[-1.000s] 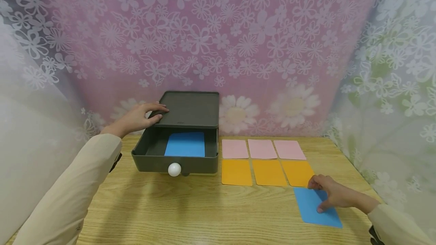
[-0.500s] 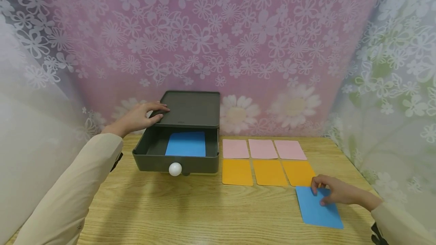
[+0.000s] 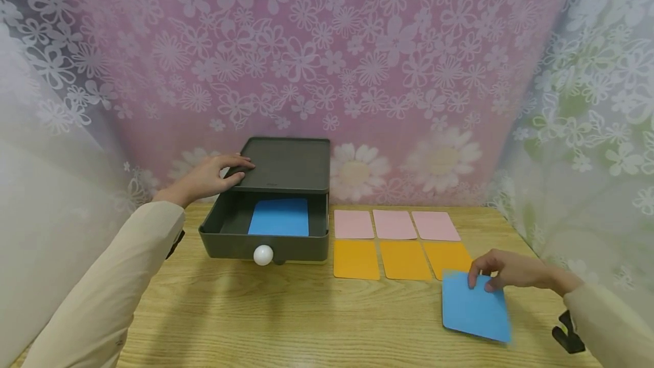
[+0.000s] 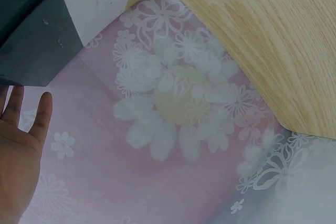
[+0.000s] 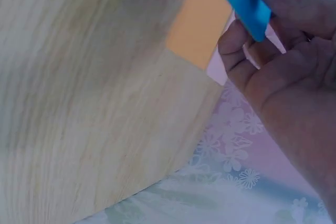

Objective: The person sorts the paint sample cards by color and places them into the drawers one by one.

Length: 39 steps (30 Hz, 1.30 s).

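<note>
A dark grey drawer box [image 3: 286, 163] stands left of centre in the head view. Its drawer [image 3: 291, 247], with a white round knob [image 3: 263, 255], is pulled out and holds a blue card [image 3: 279, 217]. My left hand [image 3: 206, 178] rests on the top's left edge, fingers fairly straight; the left wrist view shows fingers [image 4: 41, 121] at the box's edge. At the right, my right hand [image 3: 516, 270] pinches another blue card [image 3: 475, 308] near its far edge. That card is tilted, its near edge raised from the table. The right wrist view shows the card [image 5: 247, 3] between thumb and fingers.
Right of the box lie three pink cards [image 3: 353, 224] in a row. Three orange cards [image 3: 356, 259] lie just in front of them, the rightmost partly overlapped by the held card. Floral curtains [image 3: 357, 72] hang behind and beside the wooden table [image 3: 327, 328].
My right hand has drawn its fingers together on the blue card and lifted it, tilting it from flat. My left hand stays on the box.
</note>
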Motion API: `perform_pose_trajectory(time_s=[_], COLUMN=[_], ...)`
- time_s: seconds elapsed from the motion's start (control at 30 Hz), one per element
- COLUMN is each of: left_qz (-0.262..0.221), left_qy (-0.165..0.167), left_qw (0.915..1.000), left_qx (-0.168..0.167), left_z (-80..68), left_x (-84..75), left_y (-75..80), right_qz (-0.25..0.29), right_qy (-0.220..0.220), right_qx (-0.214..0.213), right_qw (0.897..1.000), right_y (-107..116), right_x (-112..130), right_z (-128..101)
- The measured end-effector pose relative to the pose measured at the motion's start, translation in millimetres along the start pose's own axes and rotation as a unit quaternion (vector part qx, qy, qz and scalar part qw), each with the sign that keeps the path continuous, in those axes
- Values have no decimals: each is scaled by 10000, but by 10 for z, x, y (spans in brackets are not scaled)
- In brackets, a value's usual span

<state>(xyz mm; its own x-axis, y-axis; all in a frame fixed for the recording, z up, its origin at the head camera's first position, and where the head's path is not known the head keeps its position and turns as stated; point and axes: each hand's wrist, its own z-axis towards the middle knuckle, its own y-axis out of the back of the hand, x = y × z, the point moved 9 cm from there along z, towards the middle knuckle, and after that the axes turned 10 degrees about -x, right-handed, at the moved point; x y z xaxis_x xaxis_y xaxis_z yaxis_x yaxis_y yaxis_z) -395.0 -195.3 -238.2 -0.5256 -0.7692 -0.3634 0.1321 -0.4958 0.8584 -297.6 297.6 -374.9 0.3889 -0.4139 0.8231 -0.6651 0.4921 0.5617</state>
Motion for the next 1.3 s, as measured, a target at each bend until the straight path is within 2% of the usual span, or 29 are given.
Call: perform_pose_trajectory(time_s=[0.17,0.27,0.63,0.8,1.07,1.3], left_qz=[-3,-8,-33,-26,-92,-48], left_qy=[5,-25,-46,-11,-65,-49], left_qw=[10000,10000,9999,9999,9998,9999], left_qx=[-26,-86,-127,-106,-137,-121], left_z=[4,5,-3,-7,8,-9], left_x=[14,10,-33,-31,-39,-35], left_y=[-3,6,26,27,36,26], right_qz=[751,999,1047,1010,2167,2498], right_qy=[-227,-346,-219,-476,-194,-575], right_qx=[-312,-600,-1485,-1692,-1259,-1444], right_qw=[9964,9926,9831,9792,9679,9557], right_y=[136,202,212,102,-251,-515], right_x=[140,260,1020,1356,1885,2129], right_z=[85,182,686,919,1369,1721])
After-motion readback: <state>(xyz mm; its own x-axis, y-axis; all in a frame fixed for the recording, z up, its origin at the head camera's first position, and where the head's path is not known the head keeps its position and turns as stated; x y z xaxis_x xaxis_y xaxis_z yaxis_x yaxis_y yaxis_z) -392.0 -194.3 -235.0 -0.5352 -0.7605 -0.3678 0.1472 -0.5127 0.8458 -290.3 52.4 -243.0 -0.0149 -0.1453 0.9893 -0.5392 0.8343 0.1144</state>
